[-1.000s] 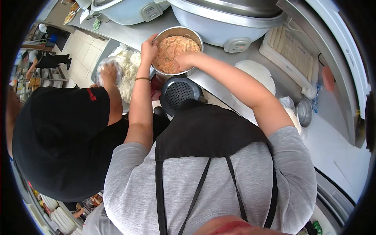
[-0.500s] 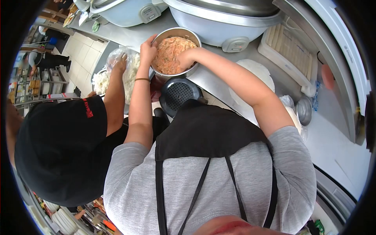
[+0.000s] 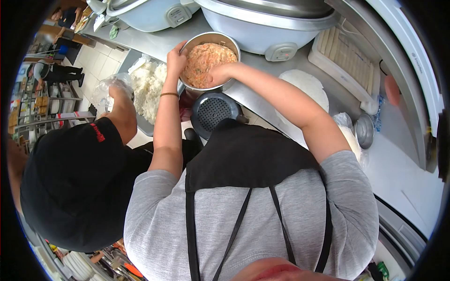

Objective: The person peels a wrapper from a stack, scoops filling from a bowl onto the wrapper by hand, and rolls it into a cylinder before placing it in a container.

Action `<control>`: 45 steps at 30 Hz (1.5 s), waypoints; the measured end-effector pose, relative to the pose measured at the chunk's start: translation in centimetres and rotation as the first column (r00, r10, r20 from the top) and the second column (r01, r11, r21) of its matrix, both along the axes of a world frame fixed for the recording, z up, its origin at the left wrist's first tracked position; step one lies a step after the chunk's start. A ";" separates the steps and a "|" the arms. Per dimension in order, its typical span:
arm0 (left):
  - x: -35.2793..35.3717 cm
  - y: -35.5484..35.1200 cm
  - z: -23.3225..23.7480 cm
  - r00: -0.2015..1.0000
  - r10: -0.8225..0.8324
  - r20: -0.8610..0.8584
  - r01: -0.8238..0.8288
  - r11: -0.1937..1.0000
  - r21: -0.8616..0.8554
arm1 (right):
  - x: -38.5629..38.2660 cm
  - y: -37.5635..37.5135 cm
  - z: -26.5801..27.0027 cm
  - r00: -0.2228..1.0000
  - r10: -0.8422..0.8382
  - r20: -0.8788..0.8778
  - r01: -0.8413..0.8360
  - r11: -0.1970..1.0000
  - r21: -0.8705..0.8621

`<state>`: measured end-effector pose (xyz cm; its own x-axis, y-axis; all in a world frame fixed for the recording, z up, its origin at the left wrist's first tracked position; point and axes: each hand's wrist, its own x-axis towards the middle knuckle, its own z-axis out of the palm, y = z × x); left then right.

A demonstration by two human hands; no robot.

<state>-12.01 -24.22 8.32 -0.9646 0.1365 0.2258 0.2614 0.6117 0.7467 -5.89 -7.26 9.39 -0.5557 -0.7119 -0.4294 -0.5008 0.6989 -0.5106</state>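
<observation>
A metal pot (image 3: 237, 45) holds an orange, minced-looking mixture (image 3: 202, 61) flecked with green. My left hand (image 3: 176, 60) grips the pot's left rim, fingers closed over the edge. Inside the pot, at its right side, my right hand (image 3: 219, 74) is curled into the mixture, and its fingertips are partly hidden. Just below the pot is a round black perforated top, like a stool seat (image 3: 213, 114). White round sheets (image 3: 304, 91) lie on the steel counter near my right forearm.
Large lidded cookers (image 3: 267, 28) line the back of the counter. A white tray (image 3: 344, 65) and a metal bowl (image 3: 364, 132) are at the right. Close on my left, a person in black (image 3: 75, 187) handles a clear plastic bag (image 3: 110, 91) beside a tub of white rice (image 3: 149, 89).
My right hand has shifted slightly left and down, and more of it shows above the mixture. The neighbouring person's hand has drawn the plastic bag left, away from the rice.
</observation>
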 end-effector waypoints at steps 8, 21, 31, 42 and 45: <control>-0.2 -0.2 -0.5 0.999 0.011 0.030 -0.011 1.000 -0.016 | -0.2 -0.5 -0.7 1.000 0.005 -0.029 -0.003 0.997 0.073; -0.5 -0.3 -0.8 1.000 0.017 0.019 -0.017 0.999 0.029 | 0.5 1.3 2.8 0.993 -0.091 0.079 0.096 0.993 -0.061; 1.3 0.4 1.3 0.993 0.057 -0.102 -0.073 0.986 -0.151 | 7.9 12.6 9.1 0.894 -0.418 0.163 0.449 0.839 -0.309; 13.4 17.5 1.8 0.694 -0.641 -0.328 0.669 0.742 -0.036 | 19.4 22.5 -3.6 0.236 -0.966 0.109 0.839 0.146 -0.525; 14.9 21.1 -4.0 0.662 -0.738 -0.130 0.743 0.669 -0.007 | 21.2 22.3 -4.1 0.225 -0.943 -0.243 0.808 0.321 -0.494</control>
